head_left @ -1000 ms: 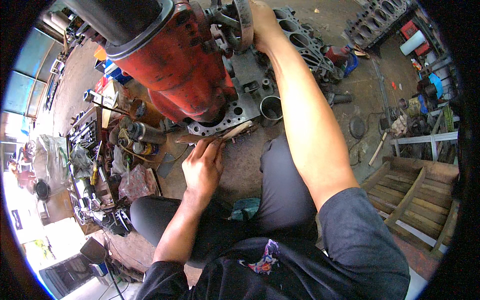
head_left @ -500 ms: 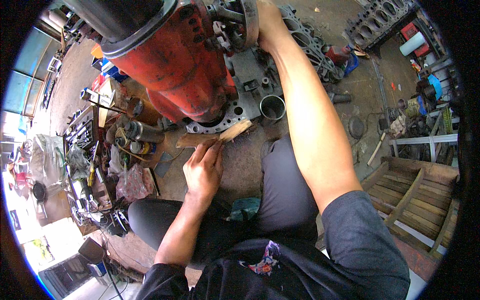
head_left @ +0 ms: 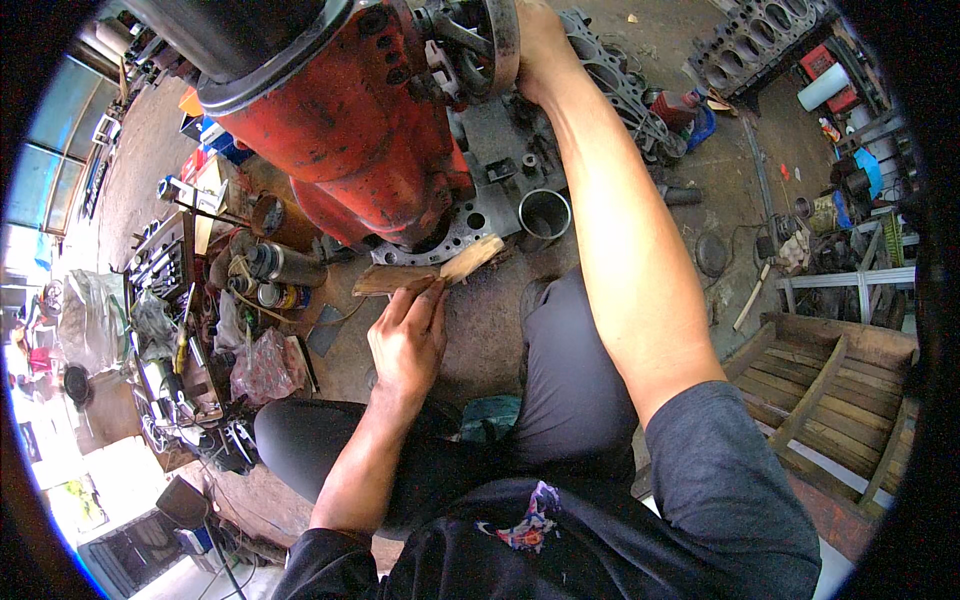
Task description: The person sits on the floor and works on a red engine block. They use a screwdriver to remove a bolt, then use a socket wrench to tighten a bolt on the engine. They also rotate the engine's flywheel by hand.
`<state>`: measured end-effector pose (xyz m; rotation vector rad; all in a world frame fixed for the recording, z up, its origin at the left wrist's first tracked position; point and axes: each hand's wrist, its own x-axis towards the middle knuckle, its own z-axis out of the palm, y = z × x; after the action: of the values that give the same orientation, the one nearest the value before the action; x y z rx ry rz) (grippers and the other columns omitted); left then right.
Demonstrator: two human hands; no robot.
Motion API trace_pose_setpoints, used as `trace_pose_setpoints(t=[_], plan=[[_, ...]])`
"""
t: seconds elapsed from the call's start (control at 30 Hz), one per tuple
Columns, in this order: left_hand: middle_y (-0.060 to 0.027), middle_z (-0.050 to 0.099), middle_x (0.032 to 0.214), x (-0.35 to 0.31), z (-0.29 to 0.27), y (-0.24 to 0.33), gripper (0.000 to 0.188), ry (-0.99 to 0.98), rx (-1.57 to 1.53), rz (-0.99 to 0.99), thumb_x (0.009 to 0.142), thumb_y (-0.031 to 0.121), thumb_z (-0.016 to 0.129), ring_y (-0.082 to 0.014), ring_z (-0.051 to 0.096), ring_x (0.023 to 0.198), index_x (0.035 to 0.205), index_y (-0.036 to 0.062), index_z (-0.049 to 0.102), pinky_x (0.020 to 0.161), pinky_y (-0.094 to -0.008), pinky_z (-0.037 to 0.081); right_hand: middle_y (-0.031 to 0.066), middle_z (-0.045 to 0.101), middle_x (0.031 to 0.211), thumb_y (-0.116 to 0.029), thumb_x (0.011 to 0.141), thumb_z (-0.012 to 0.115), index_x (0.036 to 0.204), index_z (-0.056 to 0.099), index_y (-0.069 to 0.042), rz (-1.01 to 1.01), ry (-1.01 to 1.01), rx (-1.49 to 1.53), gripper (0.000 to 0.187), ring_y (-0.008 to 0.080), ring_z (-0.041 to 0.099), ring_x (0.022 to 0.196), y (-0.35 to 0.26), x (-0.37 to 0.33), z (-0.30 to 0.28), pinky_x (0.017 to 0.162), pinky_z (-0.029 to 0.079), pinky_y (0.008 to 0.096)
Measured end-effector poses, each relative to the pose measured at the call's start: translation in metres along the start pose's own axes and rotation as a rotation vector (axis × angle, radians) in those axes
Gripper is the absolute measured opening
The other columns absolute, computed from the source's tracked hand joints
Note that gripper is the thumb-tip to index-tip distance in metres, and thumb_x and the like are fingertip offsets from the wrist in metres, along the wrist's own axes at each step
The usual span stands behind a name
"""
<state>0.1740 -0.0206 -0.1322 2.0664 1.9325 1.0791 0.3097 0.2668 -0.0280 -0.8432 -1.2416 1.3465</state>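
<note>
A large red cast machine head [head_left: 340, 150] with a black column on top stands over a flat metal block [head_left: 470, 215] with round holes. At the top edge, my right hand [head_left: 545, 50] is closed at the rim of a grey metal handwheel [head_left: 503, 50] on its right side; the fingers are partly hidden. My left hand [head_left: 412, 330] is closed with its fingertips pinching wooden strips at the block's near edge. One strip is dark [head_left: 392, 280], the other pale [head_left: 472, 259] and angled up to the right. An open metal cylinder [head_left: 545, 214] stands right of them.
On the left are a steel flask [head_left: 272, 262], cans and a cluttered tool tray [head_left: 165, 265]. An engine block [head_left: 760, 45] lies at the far right, with a slatted wooden crate [head_left: 825, 400] nearer. A holed metal casting [head_left: 610, 75] lies beyond my right forearm.
</note>
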Motion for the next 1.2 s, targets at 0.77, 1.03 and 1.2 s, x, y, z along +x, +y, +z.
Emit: trace_pose_setpoints(t=[0.77, 1.03, 1.2], plan=[[-0.0090, 0.067, 0.090, 0.040, 0.000, -0.001, 0.019, 0.104, 0.064, -0.013, 0.082, 0.008, 0.070, -0.0282, 0.067, 0.076, 0.101, 0.0080, 0.071, 0.066, -0.0360, 0.055, 0.0058, 0.066, 0.081, -0.044, 0.099, 0.050, 0.099, 0.068, 0.003, -0.034, -0.007, 0.064, 0.050, 0.0134, 0.059, 0.070, 0.006, 0.003, -0.001, 0.064, 0.048, 0.0309], [-0.0115, 0.065, 0.085, 0.042, 0.008, -0.010, 0.014, 0.096, 0.070, -0.006, 0.083, 0.010, 0.070, -0.0320, 0.065, 0.075, 0.096, 0.0070, 0.067, 0.065, -0.0396, 0.053, 0.0066, 0.066, 0.084, -0.039, 0.097, 0.051, 0.102, 0.068, 0.000, -0.054, 0.002, -0.090, 0.043, 0.0154, 0.061, 0.071, 0.006, 0.001, -0.006, 0.066, 0.049, 0.0320], [-0.0154, 0.056, 0.074, 0.036, 0.009, -0.020, 0.014, 0.159, 0.017, 0.046, 0.080, 0.007, 0.066, -0.0376, 0.059, 0.070, 0.078, 0.0058, 0.051, 0.061, -0.0465, 0.048, 0.0087, 0.065, 0.089, -0.018, 0.095, 0.046, 0.107, 0.064, -0.002, -0.085, -0.034, -0.639, 0.027, 0.0186, 0.059, 0.078, -0.018, -0.030, -0.021, 0.068, 0.047, 0.0375]])
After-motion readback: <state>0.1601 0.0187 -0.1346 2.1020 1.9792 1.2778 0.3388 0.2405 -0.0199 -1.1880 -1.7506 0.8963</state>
